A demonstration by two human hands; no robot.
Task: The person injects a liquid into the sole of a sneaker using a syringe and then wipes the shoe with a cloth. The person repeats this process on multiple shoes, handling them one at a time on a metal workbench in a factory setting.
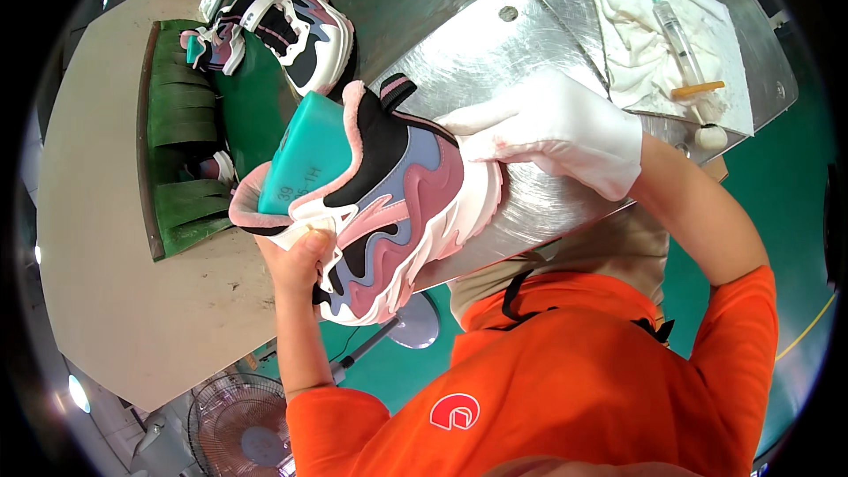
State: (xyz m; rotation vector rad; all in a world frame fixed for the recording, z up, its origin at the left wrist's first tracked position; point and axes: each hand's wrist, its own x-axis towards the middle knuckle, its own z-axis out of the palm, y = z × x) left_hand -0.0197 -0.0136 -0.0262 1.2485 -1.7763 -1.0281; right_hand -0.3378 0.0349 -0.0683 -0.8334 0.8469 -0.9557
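Note:
A chunky sneaker (389, 212) in pink, mauve, grey-blue and black, on a thick white sole, is held up in front of me. A teal shoe last (305, 155) fills it and sticks out of the collar. My left hand (299, 258), bare, is closed round the laced front by the white eyestay. The thumb shows on top, while the other fingers are hidden behind the shoe. In a white glove, my right hand (561, 128) has its fingers pressed against the heel, near the black pull loop (397, 90).
More sneakers (305, 40) with teal lasts sit on the green belt (389, 0) beyond. Slit green flaps (181, 124) hang at the left. A syringe (676, 35) and brush (709, 128) rest by white cloths (623, 0) on the metal table (548, 212). A fan (247, 433) stands below.

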